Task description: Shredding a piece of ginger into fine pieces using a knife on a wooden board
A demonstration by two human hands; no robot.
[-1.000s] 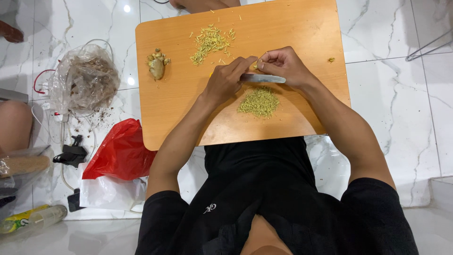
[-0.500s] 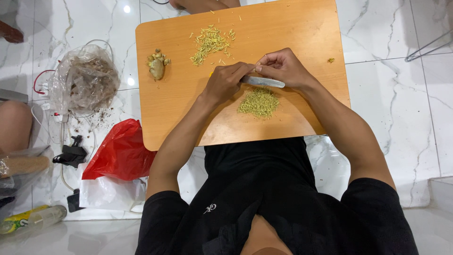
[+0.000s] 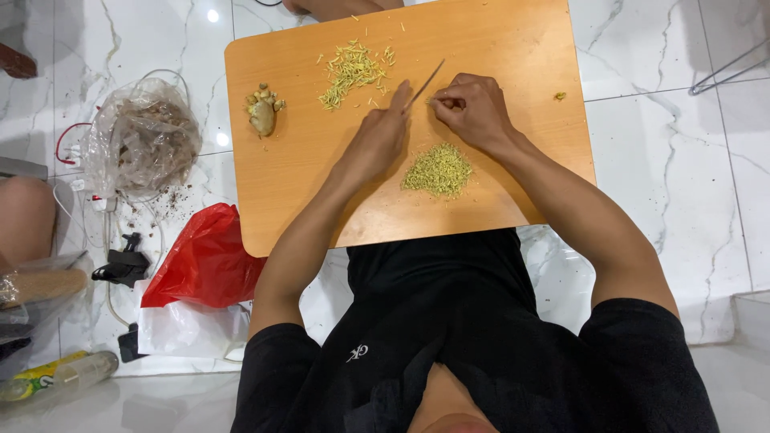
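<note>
A low orange-brown wooden table (image 3: 521, 48) stands over my lap. My left hand (image 3: 377, 140) holds a thin knife (image 3: 427, 82), seen edge-on, its blade pointing up and right. My right hand (image 3: 475, 108) is curled, its fingertips pinched together right beside the blade. A heap of finely chopped yellow-green bits (image 3: 439, 170) lies just below my right hand. A looser pile of thin yellow-green slivers (image 3: 351, 68) lies above my left hand. A knobbly piece of ginger root (image 3: 262, 112) sits at the table's left side.
One small chopped bit (image 3: 559, 96) lies near the table's right edge. On the marble floor to the left are a clear plastic bag of scraps (image 3: 140, 136), a red bag (image 3: 207, 256), a white bag (image 3: 188, 329), cables and a bottle (image 3: 48, 377). Another person's knee (image 3: 24, 216) is at far left.
Both hands have moved up the table, away from the chopped heap. The knife, flat and horizontal under my right hand before, now stands on edge, pointing up and right.
</note>
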